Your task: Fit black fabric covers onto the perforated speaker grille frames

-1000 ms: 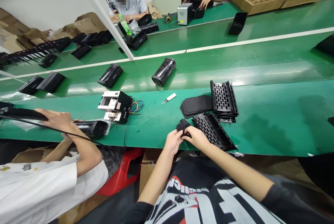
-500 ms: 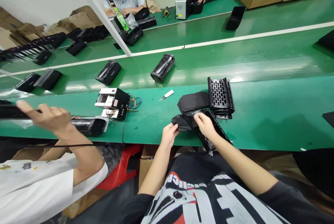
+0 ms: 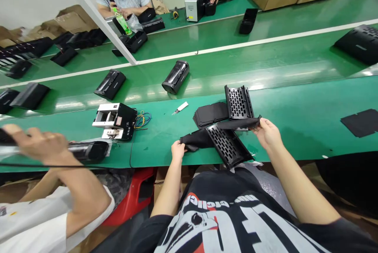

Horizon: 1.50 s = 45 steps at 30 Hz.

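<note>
My left hand point(image 3: 178, 150) pinches the end of a limp black sheet point(image 3: 196, 139) near the table's front edge. Between the fingers of my right hand point(image 3: 268, 133) is the end of a black strip point(image 3: 239, 124), stretched out towards the left. Whether the sheet and strip are one piece, I cannot tell. A black perforated panel point(image 3: 230, 148) lies slanted between my hands, its near end at the table edge. Behind it sits another perforated panel point(image 3: 238, 102), partly covered by the strip. To its left is a stack of black sheets point(image 3: 210, 113).
A white-and-black machine point(image 3: 116, 121) with coiled wires and a small white-handled tool point(image 3: 180, 107) lie to the left. Several black housings point(image 3: 176, 76) rest on the green belt. More black sheets point(image 3: 362, 122) lie at right. A co-worker's arm point(image 3: 79, 190) reaches in at left.
My hands have moved apart, the right one far to the right with the black strip. The sheet and strip are now stretched out, and more of the slanted panel shows. The view has shifted right.
</note>
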Each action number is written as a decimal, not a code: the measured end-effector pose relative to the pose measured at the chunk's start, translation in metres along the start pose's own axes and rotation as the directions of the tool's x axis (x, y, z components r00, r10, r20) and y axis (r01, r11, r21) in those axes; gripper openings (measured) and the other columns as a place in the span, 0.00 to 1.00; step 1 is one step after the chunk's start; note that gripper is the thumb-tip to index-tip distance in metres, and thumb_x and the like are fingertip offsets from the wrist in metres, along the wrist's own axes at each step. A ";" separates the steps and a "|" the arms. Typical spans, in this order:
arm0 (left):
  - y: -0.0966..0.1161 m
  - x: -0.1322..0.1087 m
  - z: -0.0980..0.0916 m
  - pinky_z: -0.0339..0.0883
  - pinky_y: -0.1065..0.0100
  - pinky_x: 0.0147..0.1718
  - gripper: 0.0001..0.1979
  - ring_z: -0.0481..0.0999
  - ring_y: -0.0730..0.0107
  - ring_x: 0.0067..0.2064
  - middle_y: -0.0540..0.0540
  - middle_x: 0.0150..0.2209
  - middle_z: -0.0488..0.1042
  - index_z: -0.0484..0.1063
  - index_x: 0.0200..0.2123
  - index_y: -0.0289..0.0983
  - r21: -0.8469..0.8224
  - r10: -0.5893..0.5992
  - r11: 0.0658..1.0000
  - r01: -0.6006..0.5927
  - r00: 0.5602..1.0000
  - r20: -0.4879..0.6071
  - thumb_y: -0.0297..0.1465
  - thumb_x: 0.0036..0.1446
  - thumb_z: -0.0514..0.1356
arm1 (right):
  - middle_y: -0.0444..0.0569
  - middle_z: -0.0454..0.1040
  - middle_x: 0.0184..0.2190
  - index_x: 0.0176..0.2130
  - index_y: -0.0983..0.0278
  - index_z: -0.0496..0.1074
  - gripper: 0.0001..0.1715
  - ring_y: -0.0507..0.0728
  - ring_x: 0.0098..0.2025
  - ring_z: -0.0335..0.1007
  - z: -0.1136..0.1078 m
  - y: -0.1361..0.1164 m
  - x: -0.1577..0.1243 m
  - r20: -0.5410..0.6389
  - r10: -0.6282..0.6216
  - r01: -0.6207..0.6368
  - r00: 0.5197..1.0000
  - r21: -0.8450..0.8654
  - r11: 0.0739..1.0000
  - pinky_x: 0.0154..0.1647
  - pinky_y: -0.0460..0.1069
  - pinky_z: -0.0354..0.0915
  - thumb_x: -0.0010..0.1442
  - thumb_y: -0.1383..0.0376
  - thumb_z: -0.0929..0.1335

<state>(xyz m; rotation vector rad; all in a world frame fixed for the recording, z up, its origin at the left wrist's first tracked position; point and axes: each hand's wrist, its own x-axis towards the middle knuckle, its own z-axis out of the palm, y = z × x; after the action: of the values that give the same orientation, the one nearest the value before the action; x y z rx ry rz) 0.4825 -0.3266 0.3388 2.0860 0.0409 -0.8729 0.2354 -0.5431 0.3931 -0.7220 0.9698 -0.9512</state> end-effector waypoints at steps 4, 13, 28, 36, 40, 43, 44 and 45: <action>0.011 0.001 -0.007 0.66 0.54 0.40 0.16 0.73 0.58 0.36 0.42 0.28 0.71 0.66 0.40 0.31 0.238 0.074 0.969 -0.066 0.997 -0.025 0.22 0.44 0.55 | 0.42 0.75 0.26 0.27 0.63 0.68 0.10 0.50 0.29 0.71 -0.008 -0.010 -0.012 0.102 0.054 -0.062 0.993 0.075 0.995 0.30 0.45 0.68 0.45 0.62 0.71; 0.055 -0.071 0.018 0.51 0.56 0.54 0.18 0.58 0.58 0.55 0.37 0.51 0.60 0.64 0.46 0.35 0.309 0.689 0.627 -0.715 0.694 0.207 0.27 0.50 0.54 | 0.41 0.76 0.31 0.26 0.59 0.70 0.04 0.52 0.31 0.72 0.003 -0.019 -0.047 0.178 0.237 -0.275 0.955 0.228 0.934 0.27 0.46 0.68 0.48 0.61 0.66; 0.101 -0.131 0.049 0.66 0.72 0.30 0.15 0.71 0.76 0.26 0.50 0.26 0.74 0.72 0.32 0.33 -0.506 0.229 0.842 0.187 0.726 0.649 0.30 0.36 0.67 | 0.48 0.74 0.26 0.28 0.59 0.68 0.21 0.56 0.28 0.70 0.019 -0.033 -0.082 0.097 0.270 -0.260 0.958 -0.104 0.960 0.30 0.52 0.65 0.51 0.47 0.58; 0.106 -0.126 0.039 0.67 0.71 0.33 0.15 0.72 0.74 0.28 0.49 0.27 0.74 0.72 0.33 0.34 -0.465 0.243 0.880 0.095 0.751 0.614 0.32 0.37 0.66 | 0.50 0.76 0.28 0.33 0.65 0.72 0.18 0.56 0.29 0.72 0.016 -0.032 -0.086 0.267 0.361 -0.314 0.894 -0.202 0.928 0.33 0.51 0.67 0.40 0.58 0.72; 0.104 -0.120 0.040 0.67 0.72 0.31 0.15 0.72 0.74 0.28 0.49 0.26 0.74 0.72 0.33 0.33 -0.440 0.232 0.895 0.078 0.760 0.607 0.31 0.38 0.66 | 0.50 0.76 0.25 0.31 0.67 0.73 0.14 0.55 0.26 0.72 0.015 -0.028 -0.084 0.229 0.417 -0.365 0.879 -0.237 0.900 0.28 0.50 0.68 0.43 0.61 0.72; 0.104 -0.113 0.041 0.66 0.73 0.29 0.14 0.71 0.74 0.27 0.49 0.27 0.74 0.72 0.34 0.33 -0.413 0.232 0.909 0.057 0.754 0.615 0.31 0.40 0.64 | 0.50 0.75 0.24 0.32 0.67 0.73 0.15 0.55 0.25 0.71 0.014 -0.031 -0.085 0.218 0.432 -0.375 0.875 -0.260 0.890 0.27 0.49 0.68 0.44 0.59 0.71; 0.103 -0.109 0.041 0.66 0.73 0.28 0.14 0.71 0.74 0.27 0.49 0.28 0.73 0.71 0.35 0.34 -0.394 0.234 0.919 0.038 0.751 0.618 0.31 0.41 0.63 | 0.50 0.75 0.24 0.31 0.67 0.73 0.16 0.55 0.25 0.71 0.014 -0.033 -0.086 0.211 0.433 -0.370 0.876 -0.279 0.886 0.27 0.49 0.67 0.45 0.58 0.70; 0.102 -0.105 0.042 0.65 0.73 0.27 0.15 0.71 0.74 0.27 0.48 0.28 0.73 0.71 0.36 0.34 -0.359 0.233 0.933 0.006 0.750 0.619 0.31 0.42 0.62 | 0.50 0.75 0.23 0.30 0.68 0.73 0.16 0.55 0.24 0.71 0.012 -0.038 -0.087 0.200 0.436 -0.362 0.878 -0.319 0.876 0.27 0.48 0.67 0.46 0.56 0.70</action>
<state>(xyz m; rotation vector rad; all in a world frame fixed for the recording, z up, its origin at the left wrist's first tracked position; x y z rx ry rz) 0.4128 -0.3932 0.4563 1.3505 -0.2939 -1.3720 0.2124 -0.4791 0.4599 -0.8134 0.9708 -0.3426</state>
